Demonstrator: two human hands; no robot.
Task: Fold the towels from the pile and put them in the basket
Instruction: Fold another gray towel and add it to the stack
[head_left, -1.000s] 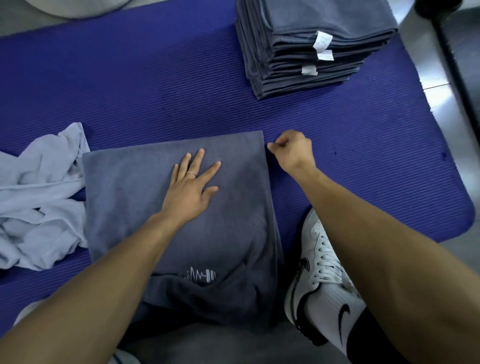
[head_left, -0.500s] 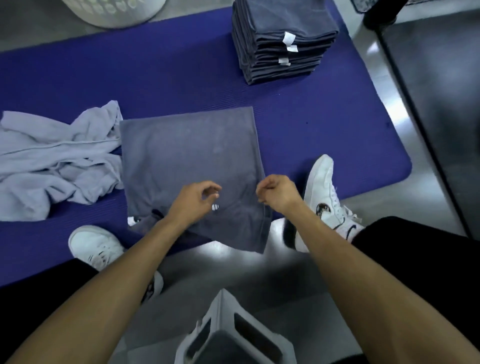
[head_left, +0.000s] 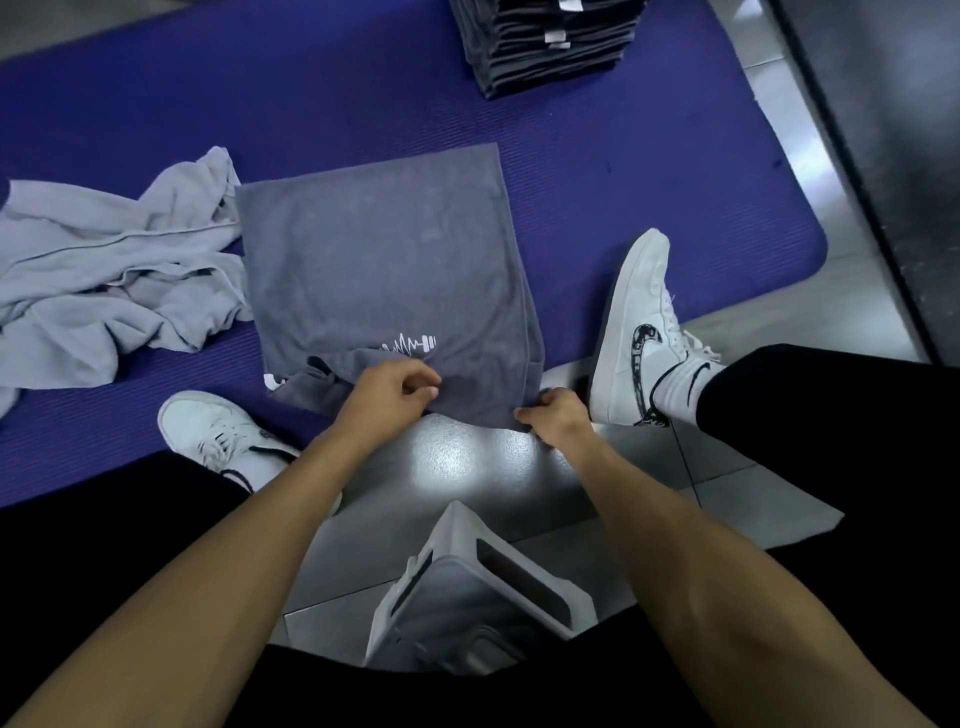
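Right hand (head_left: 557, 415): fingers curled, pinching the near right corner of the dark grey towel (head_left: 384, 270), at the point where the cloth hangs past the mat's near edge over the floor. Left hand (head_left: 390, 396): fingers curled, thumb and forefinger pinching the towel's near edge just below the white printed logo (head_left: 410, 345). Both hands sit close together on the same near hem, the left toward the middle, the right at the corner.

Towel: lies flat on the purple mat (head_left: 208, 93), folded into a long rectangle. Long axis runs away from the person, tilted slightly so the far end leans left. Far edge straight and smooth; near end rumpled to the left of the left hand, with a small white tag showing there. Logo near the person's end.

Left of the towel, touching its left edge: a crumpled pile of light grey towels (head_left: 104, 280). Far right on the mat, well apart: a neat stack of folded dark towels (head_left: 545, 52), white tags facing the person, partly cut off by the frame top.

White shoes (head_left: 639, 322) either side of the hands; right one half on the mat. Below the forearms, a white plastic stool (head_left: 467, 587) on the shiny grey floor (head_left: 467, 462).
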